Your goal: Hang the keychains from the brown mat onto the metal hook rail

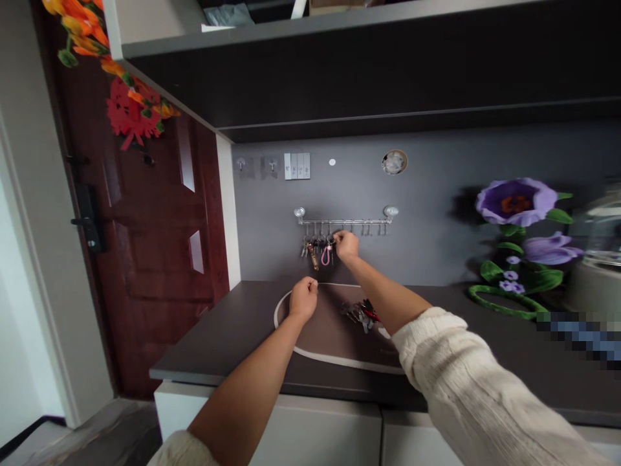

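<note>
My right hand (347, 246) is raised to the metal hook rail (345, 222) on the grey wall. Its fingers are pinched at a key ring (331, 240) with a pink loop strap (326, 255) hanging beside it. To the left, more bunches of keys (305, 248) and a brown tag (314, 257) dangle from the hooks. Lower down, my left hand (303, 299) hovers over the left part of the brown mat (334, 346), fingers curled closed; whatever they may hold is hidden. A pile of keys (359, 315) lies on the mat, partly behind my right forearm.
A dark shelf (388, 71) overhangs the counter (208, 343). Purple artificial flowers (517, 200) stand at the right, near a pale container (596, 285). On the left is a dark red door (160, 259) with orange flowers (87, 26) hanging before it. Switches (297, 166) sit above the rail.
</note>
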The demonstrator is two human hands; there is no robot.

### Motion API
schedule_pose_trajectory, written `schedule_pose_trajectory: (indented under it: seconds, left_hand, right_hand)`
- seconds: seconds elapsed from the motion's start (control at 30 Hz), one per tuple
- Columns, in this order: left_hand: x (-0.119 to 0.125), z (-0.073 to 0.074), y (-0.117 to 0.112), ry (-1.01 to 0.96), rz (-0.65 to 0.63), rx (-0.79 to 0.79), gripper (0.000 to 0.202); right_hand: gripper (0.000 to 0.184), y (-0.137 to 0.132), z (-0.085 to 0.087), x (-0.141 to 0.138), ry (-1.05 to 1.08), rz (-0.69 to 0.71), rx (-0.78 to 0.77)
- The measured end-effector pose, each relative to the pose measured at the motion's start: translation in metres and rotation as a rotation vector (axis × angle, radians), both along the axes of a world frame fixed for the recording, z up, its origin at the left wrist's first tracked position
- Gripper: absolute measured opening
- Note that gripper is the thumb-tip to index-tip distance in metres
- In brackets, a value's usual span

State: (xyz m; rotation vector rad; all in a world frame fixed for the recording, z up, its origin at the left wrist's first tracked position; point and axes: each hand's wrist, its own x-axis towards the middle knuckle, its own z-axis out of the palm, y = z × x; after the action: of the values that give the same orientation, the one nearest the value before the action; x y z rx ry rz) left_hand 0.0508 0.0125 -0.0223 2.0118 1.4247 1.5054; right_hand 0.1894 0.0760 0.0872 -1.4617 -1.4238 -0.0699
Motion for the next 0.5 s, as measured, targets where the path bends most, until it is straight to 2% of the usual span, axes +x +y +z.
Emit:
schedule_pose_trajectory:
  seconds: [0.27,0.5]
  left_hand:
    - [0.000,-0.003,0.002,-0.014,-0.052,-0.006,0.019]
    - [0.000,-0.005,0.000,-0.030,-0.173,-0.078,0.016]
  right_hand:
    - [0.020,-0.003,-0.006,0.008,0.036,0.108,0.023]
    - [0.020,-0.039,-0.017,0.018,0.030,0.172,0.022]
